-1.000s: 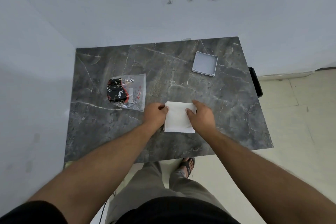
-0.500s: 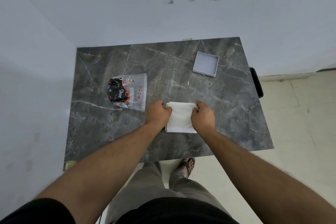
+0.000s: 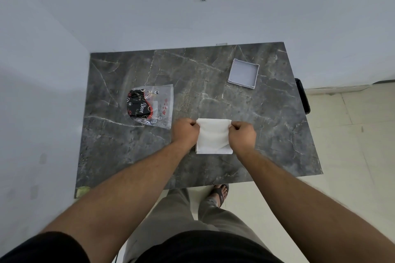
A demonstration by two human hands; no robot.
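A white folded napkin [image 3: 213, 136] lies on the dark marble table [image 3: 213, 96], near its front edge. My left hand [image 3: 185, 131] pinches the napkin's far left corner with curled fingers. My right hand [image 3: 242, 134] pinches the far right corner the same way. The top layer is lifted a little between the two hands, while the lower part stays flat on the table.
A clear plastic bag [image 3: 152, 105] holding a black and red packet lies to the left of my left hand. A shallow grey square tray [image 3: 243, 73] sits at the back right. White walls close the back and left sides. A black object [image 3: 302, 96] hangs off the right edge.
Both hands have gone from resting on the napkin's sides to pinching its far corners. The top layer has risen off the table.
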